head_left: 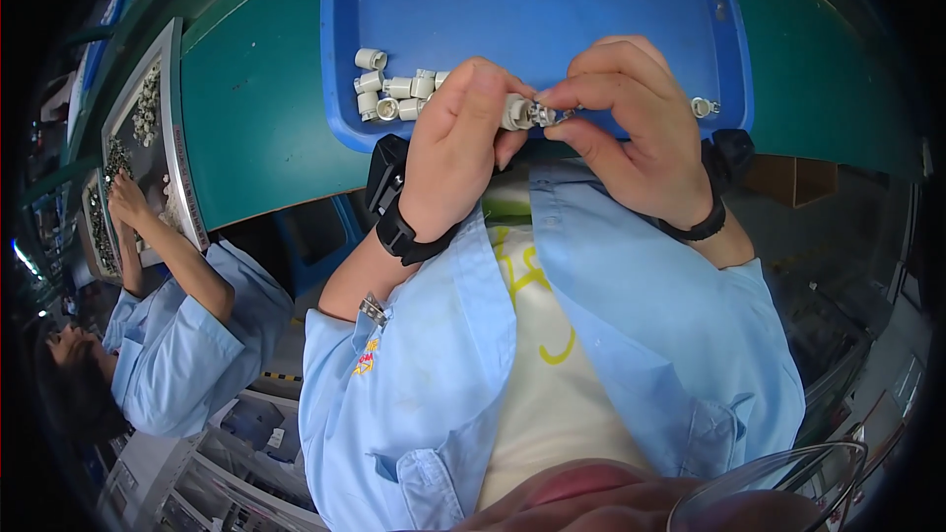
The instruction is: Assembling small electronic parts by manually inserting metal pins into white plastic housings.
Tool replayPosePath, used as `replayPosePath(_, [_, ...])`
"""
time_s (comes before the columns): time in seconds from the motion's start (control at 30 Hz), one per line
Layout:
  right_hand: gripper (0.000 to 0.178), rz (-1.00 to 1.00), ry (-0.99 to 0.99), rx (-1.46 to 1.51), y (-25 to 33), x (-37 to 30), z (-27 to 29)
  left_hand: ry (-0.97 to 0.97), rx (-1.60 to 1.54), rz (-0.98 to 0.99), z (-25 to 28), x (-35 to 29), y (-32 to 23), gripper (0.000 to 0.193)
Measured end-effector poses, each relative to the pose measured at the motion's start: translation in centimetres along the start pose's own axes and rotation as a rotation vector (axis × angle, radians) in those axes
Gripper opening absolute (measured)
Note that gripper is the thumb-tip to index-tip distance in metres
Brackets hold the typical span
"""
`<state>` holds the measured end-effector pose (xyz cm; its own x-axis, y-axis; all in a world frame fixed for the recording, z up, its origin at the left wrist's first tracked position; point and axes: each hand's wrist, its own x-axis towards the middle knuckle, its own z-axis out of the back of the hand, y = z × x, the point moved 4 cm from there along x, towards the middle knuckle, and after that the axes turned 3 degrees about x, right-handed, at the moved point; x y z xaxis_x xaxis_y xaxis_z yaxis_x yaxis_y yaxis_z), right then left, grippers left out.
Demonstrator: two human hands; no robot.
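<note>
Over the near edge of a blue tray (532, 0), my two hands meet. My left hand (455, 143) is closed round a white cylindrical fitting (516, 112), which looks like a lamp socket; its fingers partly cover it. At the fitting's right end, my right hand (631, 123) pinches a small shiny metal piece (545, 115) between thumb and fingers. The metal piece touches the fitting; whether the two are joined cannot be made out. Several white cylindrical sleeves (397, 88) lie in the tray beside my left hand. Right of my right hand sits another white fitting with metal on it (702, 107).
The tray stands on a green worktop (256, 128). To the left, a metal-edged tray (177, 153) holds many small parts, and a co-worker's hand (128, 202) reaches into it. An open cardboard box (791, 180) is below the worktop at right.
</note>
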<state>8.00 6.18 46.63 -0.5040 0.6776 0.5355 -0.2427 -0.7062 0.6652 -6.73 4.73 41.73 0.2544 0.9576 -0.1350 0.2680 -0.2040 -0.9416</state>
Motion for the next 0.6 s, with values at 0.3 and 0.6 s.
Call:
replayPosePath(0.3, [0.03, 0.123, -0.008, -0.11, 0.5, -0.8, -2.4, -0.084, -0.011, 0.146, 0.5, -0.1, 0.8, 0.032])
replayPosePath(0.6, [0.028, 0.09, -0.016, -0.096, 0.2, -0.9, -2.7, -0.111, 0.092, 0.11, 1.1, -0.8, 0.3, 0.025])
